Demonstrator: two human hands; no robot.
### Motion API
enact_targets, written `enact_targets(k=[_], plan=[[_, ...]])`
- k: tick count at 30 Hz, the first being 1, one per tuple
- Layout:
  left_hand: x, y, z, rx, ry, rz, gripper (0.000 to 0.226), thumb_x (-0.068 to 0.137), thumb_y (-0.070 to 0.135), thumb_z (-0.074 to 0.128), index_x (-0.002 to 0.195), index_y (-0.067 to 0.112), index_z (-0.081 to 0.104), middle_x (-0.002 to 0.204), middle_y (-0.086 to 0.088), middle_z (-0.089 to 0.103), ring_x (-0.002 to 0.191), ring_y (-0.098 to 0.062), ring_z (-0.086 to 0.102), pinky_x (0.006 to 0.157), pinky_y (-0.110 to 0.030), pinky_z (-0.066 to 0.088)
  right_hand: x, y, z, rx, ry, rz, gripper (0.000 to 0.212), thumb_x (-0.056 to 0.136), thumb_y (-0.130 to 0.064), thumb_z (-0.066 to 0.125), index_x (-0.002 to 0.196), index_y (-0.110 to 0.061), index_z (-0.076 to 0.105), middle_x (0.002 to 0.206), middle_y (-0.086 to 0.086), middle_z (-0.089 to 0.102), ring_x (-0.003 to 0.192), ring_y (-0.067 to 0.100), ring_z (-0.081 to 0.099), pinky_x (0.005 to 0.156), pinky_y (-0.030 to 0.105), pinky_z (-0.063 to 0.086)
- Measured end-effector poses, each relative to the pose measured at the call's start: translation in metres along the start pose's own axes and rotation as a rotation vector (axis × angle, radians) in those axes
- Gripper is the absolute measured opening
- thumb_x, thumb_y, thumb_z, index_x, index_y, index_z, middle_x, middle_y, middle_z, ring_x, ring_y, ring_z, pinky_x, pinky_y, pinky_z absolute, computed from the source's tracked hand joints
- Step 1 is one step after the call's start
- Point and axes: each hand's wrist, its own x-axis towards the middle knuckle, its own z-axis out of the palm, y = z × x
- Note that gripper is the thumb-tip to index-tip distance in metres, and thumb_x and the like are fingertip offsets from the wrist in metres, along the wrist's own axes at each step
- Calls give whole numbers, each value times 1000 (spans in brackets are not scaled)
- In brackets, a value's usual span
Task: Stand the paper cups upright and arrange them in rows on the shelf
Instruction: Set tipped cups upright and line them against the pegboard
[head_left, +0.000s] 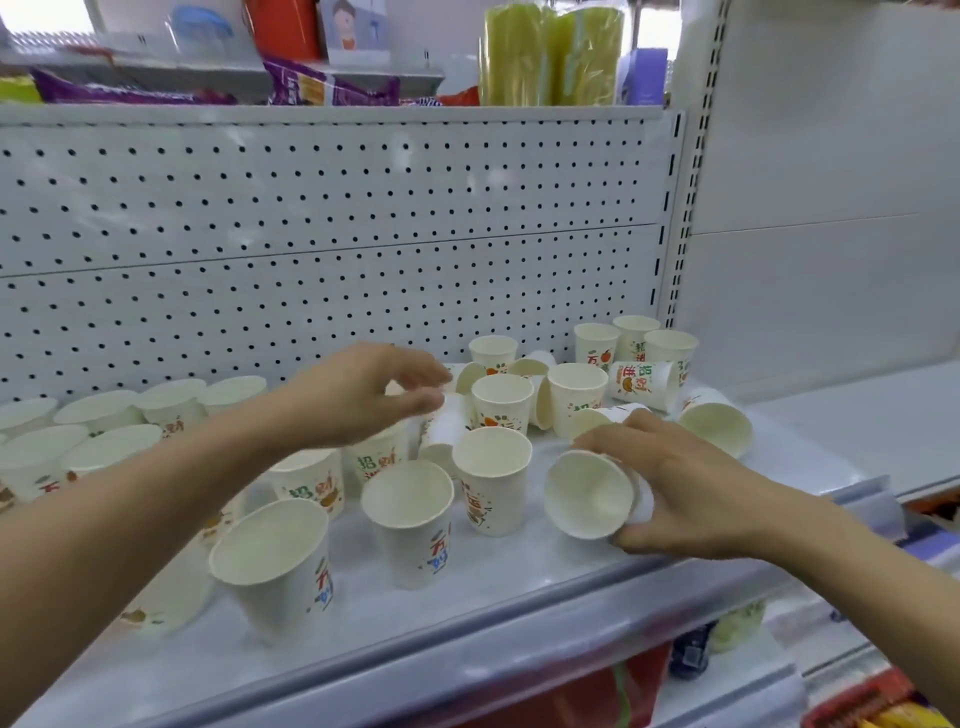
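Several white paper cups with coloured print crowd the grey shelf (467, 603). Many stand upright at the left and centre, such as one near the front (408, 522). Others lie on their sides at the right, for instance one by the back (644, 383) and one at the far right (719, 426). My right hand (691, 488) grips a tipped cup (589, 493) whose mouth faces me. My left hand (363, 395) hovers, blurred, over a lying cup (447, 428), fingers loosely curved and holding nothing that I can see.
A perforated grey back panel (332, 244) rises behind the cups, and a white side wall (826, 208) closes the right. Packaged goods (550, 54) sit on the shelf above. More packets show on the shelf below (691, 654).
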Motion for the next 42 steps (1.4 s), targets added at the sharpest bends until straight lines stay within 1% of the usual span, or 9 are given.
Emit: enact_targets(k=[5, 10, 13, 17, 24, 29, 32, 35, 42], plan=[[39, -9, 6, 117, -240, -90, 71, 80, 55, 68, 142, 35, 39, 141, 12, 47, 125, -11, 47, 102, -32, 36, 3, 2, 7, 529, 76, 266, 60, 69, -37, 83, 117, -46, 46, 109, -28, 57, 98, -1, 53, 75, 15, 40], [65, -19, 17, 160, -380, -120, 95, 67, 59, 77, 146, 32, 31, 144, 7, 46, 127, -17, 46, 107, -41, 37, 4, 0, 15, 568, 1, 348, 77, 68, -43, 82, 127, -51, 33, 120, -31, 50, 99, -15, 49, 75, 7, 39], [68, -21, 22, 156, -372, -95, 94, 66, 50, 82, 145, 31, 34, 137, 7, 52, 119, -16, 50, 101, -38, 41, 2, -2, 14, 559, -9, 380, 96, 58, -55, 81, 134, -58, 22, 131, -33, 41, 108, -16, 46, 94, 20, 42], [69, -24, 24, 131, -258, -85, 81, 68, 36, 84, 138, 28, 44, 124, 6, 56, 102, -15, 52, 83, -29, 42, 4, -7, 7, 552, -11, 356, 99, 52, -64, 79, 133, -61, 23, 128, -34, 43, 105, -19, 45, 90, 15, 39], [63, -39, 21, 14, -66, 5, 21, 78, 17, 78, 94, 27, 68, 83, 12, 65, 78, -4, 61, 73, -19, 52, 12, -6, 1, 507, 71, 295, 93, 46, -76, 74, 130, -57, 38, 122, -31, 54, 115, -11, 48, 96, 18, 41], [56, -40, 16, 46, -117, 73, 21, 78, 23, 78, 96, 27, 70, 88, 15, 68, 81, 3, 63, 77, -18, 53, 16, 2, -21, 518, 308, 277, 52, 70, -65, 65, 116, -39, 61, 108, -23, 66, 103, -1, 62, 85, 15, 48], [51, -22, 3, -34, -22, 115, 12, 81, 28, 75, 92, 29, 69, 85, 16, 68, 80, 5, 63, 75, -13, 51, 14, 17, -34, 542, 450, 297, 21, 86, -27, 66, 107, -28, 67, 100, -14, 71, 96, 3, 65, 79, 10, 48], [43, 11, -6, -115, 46, 153, 13, 83, 36, 71, 95, 33, 69, 86, 17, 69, 81, 8, 62, 72, -11, 48, 8, 34, -43, 504, 460, 338, 24, 87, -12, 65, 106, -28, 66, 102, -12, 70, 95, 3, 64, 82, 17, 52], [33, 100, 12, 82, -68, 175, 52, 76, 68, 56, 120, 40, 54, 114, 27, 57, 102, 6, 54, 89, -25, 48, -8, 82, -42, 418, 348, 341, 29, 85, -27, 68, 112, -36, 64, 115, -23, 62, 108, -4, 55, 98, 28, 44]])
